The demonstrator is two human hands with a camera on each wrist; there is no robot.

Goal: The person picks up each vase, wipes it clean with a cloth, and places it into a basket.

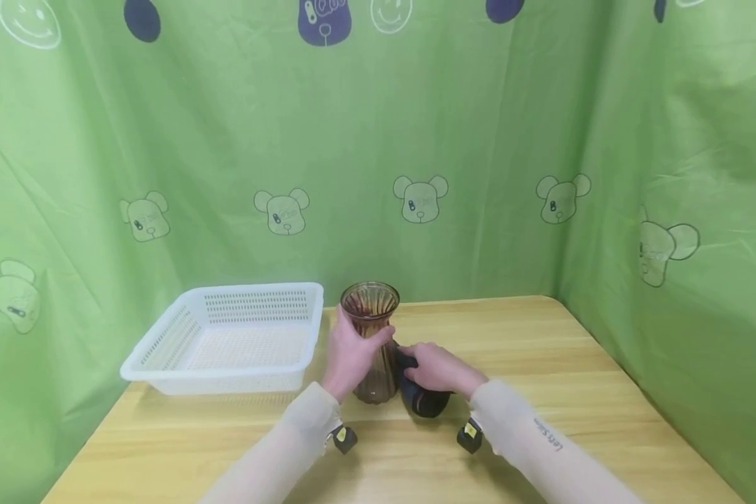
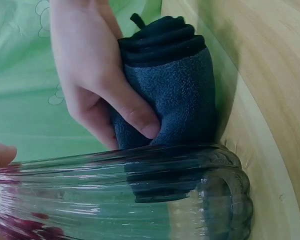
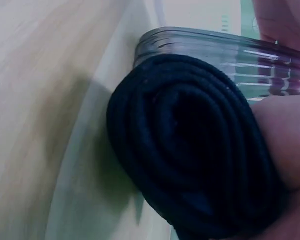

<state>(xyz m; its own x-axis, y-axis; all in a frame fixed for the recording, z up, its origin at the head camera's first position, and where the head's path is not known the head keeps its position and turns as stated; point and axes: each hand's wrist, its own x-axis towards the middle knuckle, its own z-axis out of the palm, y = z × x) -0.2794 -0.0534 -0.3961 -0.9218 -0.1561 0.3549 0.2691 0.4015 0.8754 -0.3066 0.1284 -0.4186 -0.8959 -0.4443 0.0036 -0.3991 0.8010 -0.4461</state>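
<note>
A ribbed, see-through glass vase [image 1: 376, 381], tinted reddish brown near its flared mouth, stands upright on the wooden table. My left hand [image 1: 348, 355] grips it below the rim, with the thumb across the near side. Just to the right is a rolled dark blue towel [image 1: 430, 404], which my right hand [image 1: 439, 367] holds from above. In the left wrist view the right thumb presses into the fuzzy towel [image 2: 182, 92], close against the glass. The right wrist view faces the spiral end of the roll [image 3: 190, 150]; the vase [image 3: 190, 42] is behind it.
A white plastic basket [image 1: 315, 329] with slotted walls sits on the left of the table, near the left hand. Green curtains [image 1: 346, 140] with bear prints close off the back and sides. The wooden tabletop [image 1: 542, 399] extends to the right.
</note>
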